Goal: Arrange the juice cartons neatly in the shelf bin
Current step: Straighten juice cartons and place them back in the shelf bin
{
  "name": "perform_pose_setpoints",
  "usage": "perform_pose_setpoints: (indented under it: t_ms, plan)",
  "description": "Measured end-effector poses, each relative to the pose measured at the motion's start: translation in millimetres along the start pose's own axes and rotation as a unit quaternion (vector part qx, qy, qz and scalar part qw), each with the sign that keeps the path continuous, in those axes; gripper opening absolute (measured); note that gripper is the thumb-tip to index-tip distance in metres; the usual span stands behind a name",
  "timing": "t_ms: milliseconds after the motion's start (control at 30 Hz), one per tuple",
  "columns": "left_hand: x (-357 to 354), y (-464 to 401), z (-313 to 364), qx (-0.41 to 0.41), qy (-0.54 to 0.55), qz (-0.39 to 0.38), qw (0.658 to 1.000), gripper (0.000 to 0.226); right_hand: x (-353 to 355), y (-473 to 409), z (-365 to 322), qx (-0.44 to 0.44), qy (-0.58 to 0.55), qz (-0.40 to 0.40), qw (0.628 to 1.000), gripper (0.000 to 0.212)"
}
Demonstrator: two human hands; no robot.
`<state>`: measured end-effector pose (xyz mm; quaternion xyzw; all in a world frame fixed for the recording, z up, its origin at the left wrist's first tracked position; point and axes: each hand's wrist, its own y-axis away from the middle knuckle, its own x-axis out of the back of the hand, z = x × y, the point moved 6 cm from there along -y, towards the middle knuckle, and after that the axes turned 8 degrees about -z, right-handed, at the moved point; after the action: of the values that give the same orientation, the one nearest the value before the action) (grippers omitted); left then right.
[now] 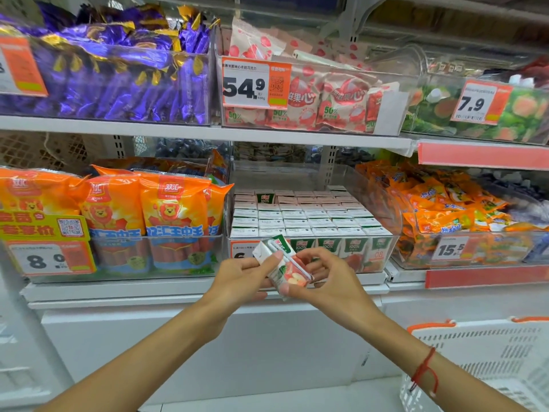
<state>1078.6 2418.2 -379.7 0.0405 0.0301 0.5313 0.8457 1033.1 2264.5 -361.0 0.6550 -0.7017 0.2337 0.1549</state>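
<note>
Supermarket shelving fills my view, 2 tiers of clear bins under white shelf boards. At centre frame I see both hands meeting in front of the lower shelf (208,288), sharing 1 small juice carton (282,264). My left hand (237,281) wraps the carton's lower left side, thumb laid along its face; my right hand (323,278) pinches its right edge with curled fingers (309,257). The carton is tilted, its white top pointing toward the upper left of the frame, with a wrapped straw (285,255) running diagonally down its side. A red string bracelet (424,371) circles the right wrist.

Directly behind the hands, the clear shelf bin (395,215) at centre holds rows of matching cartons (300,217), standing upright and packed tightly, white tops facing up, green "100%" fronts showing through the front wall. Orange sausage packs (175,203) stand in the bin at lower left; orange snack packets (439,203) heap at lower right. Purple packets (118,75) fill the upper left bin, beside a price tag reading 54.9 (255,84). A white plastic basket (490,361) sits at lower right.
</note>
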Motion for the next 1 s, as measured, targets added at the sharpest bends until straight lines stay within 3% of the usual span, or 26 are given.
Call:
perform_pose_setpoints:
  t_ms: [133, 300, 400, 500, 600, 700, 800, 900, 1000]
  plan:
    - [2, -3, 0, -0.017, 0.002, 0.016, 1.000, 0.005, -4, -1, -1, -0.003, 0.000, -0.020, 1.000, 0.053]
    - [2, -1, 7, -0.032, -0.017, -0.035, 0.999, 0.018, -6, 0, 7, -0.085, -0.160, -0.152, 0.972, 0.033]
    - [1, 0, 11, -0.054, -0.019, -0.049, 0.997, 0.017, -9, 2, 8, -0.090, -0.208, -0.179, 0.957, 0.029]
    - [1, 1, 12, -0.057, 0.002, -0.051, 0.997, 0.017, -7, 0, 7, -0.069, -0.208, -0.151, 0.964, 0.030]
    - [0, 1, 10, -0.058, 0.017, -0.026, 0.998, 0.014, 1, -2, 6, -0.056, -0.165, -0.069, 0.982, 0.036]
    - [-4, 0, 9, -0.032, 0.025, -0.014, 0.999, 0.022, 8, 0, -4, -0.001, -0.047, 0.020, 0.999, 0.039]
    - [-8, -1, 9, -0.017, 0.036, -0.022, 0.999, 0.018, 7, 6, -17, 0.065, 0.098, 0.081, 0.990, 0.046]
    - [-7, 1, 7, -0.008, 0.024, -0.032, 0.999, 0.026, -1, 11, -25, 0.116, 0.155, 0.084, 0.978, 0.049]
    - [-1, 3, 4, 0.015, 0.034, -0.025, 0.999, 0.023, -5, 9, -26, 0.112, 0.115, 0.044, 0.986, 0.047]
